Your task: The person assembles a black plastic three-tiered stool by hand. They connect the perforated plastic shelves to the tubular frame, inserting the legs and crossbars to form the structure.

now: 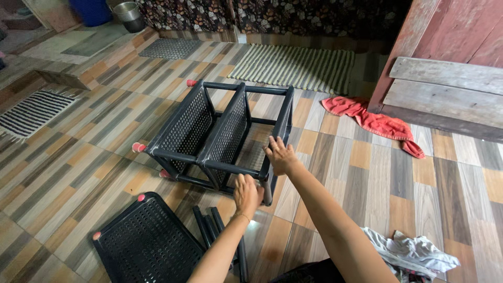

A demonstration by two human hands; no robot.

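Both hands, left hand (pixel 247 195) and right hand (pixel 280 156), grip the rack (pixel 220 133) edge.

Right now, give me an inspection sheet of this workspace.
Surface: tiled floor, wood-pattern.
Job's things: black plastic rack lying on its side; loose shelf flat on the floor; loose black tubes beside it.
Clutter: red cloth; grey-white cloth.
Grippers: left hand on the rack's lower corner post; right hand on its end frame.
Cables: nothing seen.
Surroundings: striped mat; striped rug; wooden planks; metal pot; floral curtain.
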